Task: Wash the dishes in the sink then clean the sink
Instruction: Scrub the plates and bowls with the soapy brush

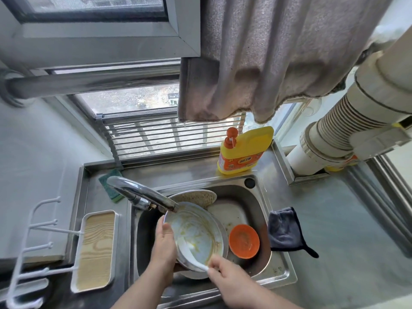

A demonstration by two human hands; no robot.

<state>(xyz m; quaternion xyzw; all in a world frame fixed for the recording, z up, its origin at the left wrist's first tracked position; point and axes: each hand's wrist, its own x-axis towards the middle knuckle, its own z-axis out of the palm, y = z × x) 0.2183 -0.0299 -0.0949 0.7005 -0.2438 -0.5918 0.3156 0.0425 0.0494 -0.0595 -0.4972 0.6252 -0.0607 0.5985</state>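
Note:
A white bowl smeared with yellow food tilts over the steel sink under the faucet. My left hand grips the bowl's left rim. My right hand pinches the handle of a white spoon that lies inside the bowl. Beneath the bowl more dishes are stacked, partly hidden. An orange bowl sits at the sink's right, and a ribbed beige plate leans at the back.
A yellow detergent bottle stands behind the sink. A green sponge lies by the faucet base. A dark cloth drapes over the sink's right edge. A wood-grain tray and white rack sit left. A towel hangs overhead.

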